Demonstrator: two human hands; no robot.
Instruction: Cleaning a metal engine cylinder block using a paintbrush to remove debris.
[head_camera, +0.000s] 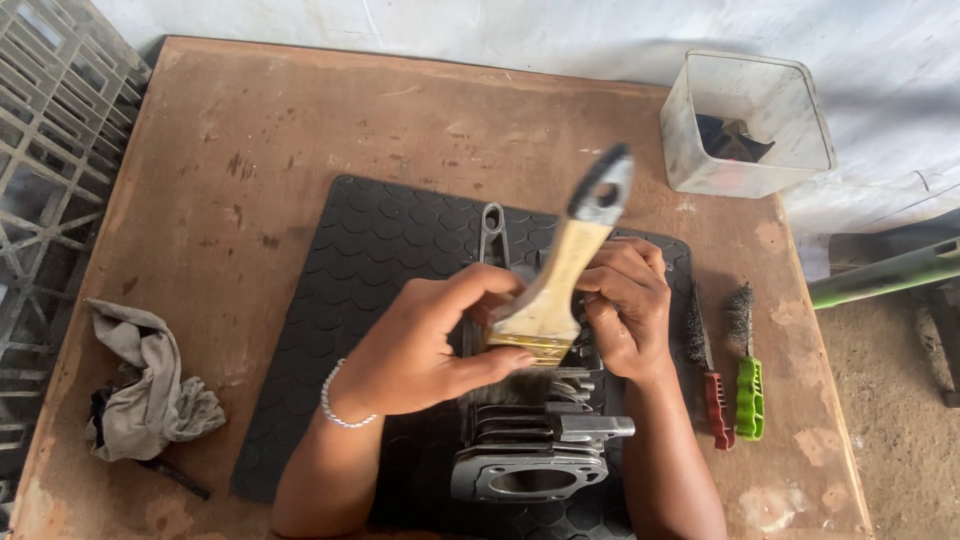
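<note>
My left hand (425, 345) grips a paintbrush (560, 275) with a pale wooden handle, a black tip and dark bristles. The bristles press down onto a grey finned metal engine cylinder (535, 450) that lies on a black rubber mat (360, 260). My right hand (625, 305) holds the far end of the cylinder, just right of the brush. A metal wrench end (492, 228) sticks out from under the hands on the mat.
The mat lies on a worn brown table (240, 140). Two wire brushes, with a red handle (712, 395) and a green handle (748, 380), lie at the right. A white plastic tub (745, 125) stands at the back right. A grey rag (150, 385) lies left. A plastic crate (50, 150) is far left.
</note>
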